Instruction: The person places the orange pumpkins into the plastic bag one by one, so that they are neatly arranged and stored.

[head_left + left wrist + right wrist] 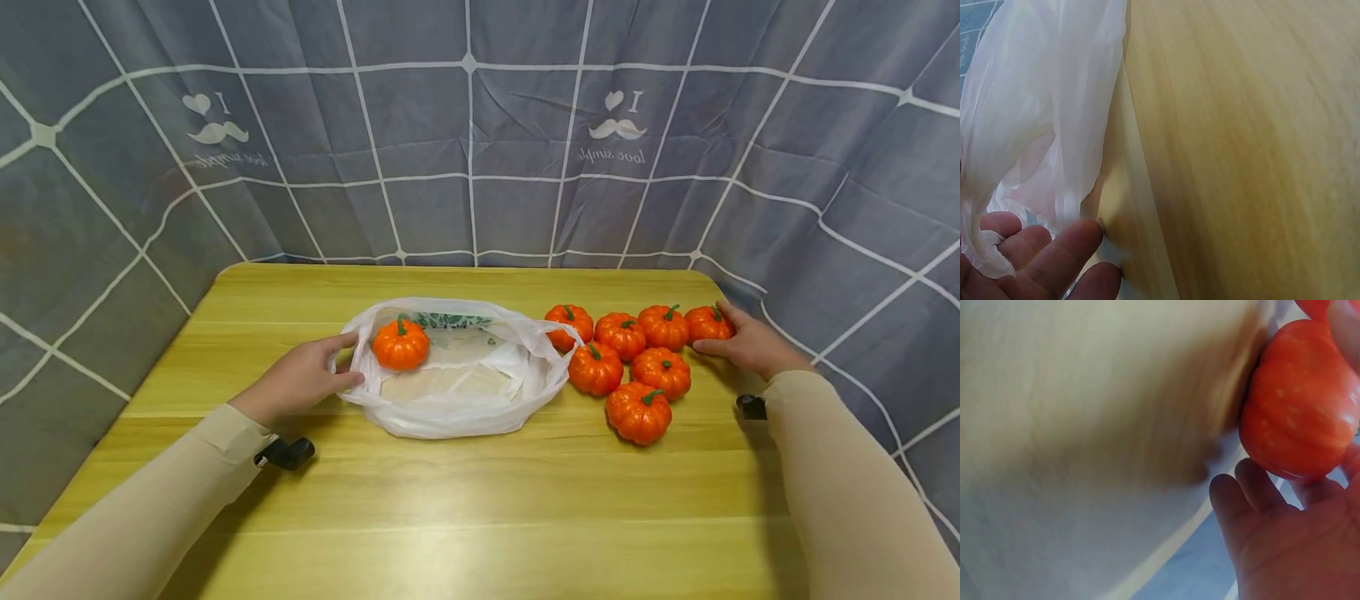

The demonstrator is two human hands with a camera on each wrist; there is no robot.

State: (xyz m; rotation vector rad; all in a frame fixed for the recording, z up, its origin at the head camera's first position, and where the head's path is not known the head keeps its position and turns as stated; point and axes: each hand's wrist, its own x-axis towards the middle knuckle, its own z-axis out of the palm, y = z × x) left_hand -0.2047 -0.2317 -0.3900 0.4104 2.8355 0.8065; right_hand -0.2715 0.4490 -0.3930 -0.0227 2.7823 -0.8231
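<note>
A white plastic bag [450,425] lies on the table with its mouth spread wide, and one small orange pumpkin [401,345] with a green stem sits inside at its left. My left hand [303,377] holds the bag's left edge; in the left wrist view a strip of the bag [988,259] runs across its curled fingers [1060,256]. At the far right, my right hand [750,340] grips the rightmost pumpkin [707,323], fingers behind it and thumb in front. The right wrist view shows this pumpkin [1304,400] between thumb and fingers.
Several more pumpkins cluster right of the bag, the nearest one [639,413] toward the front. A bag handle [564,332] overlaps the leftmost pumpkin [573,317]. Grey checked curtains [525,125] hang behind and beside the wooden table [450,517].
</note>
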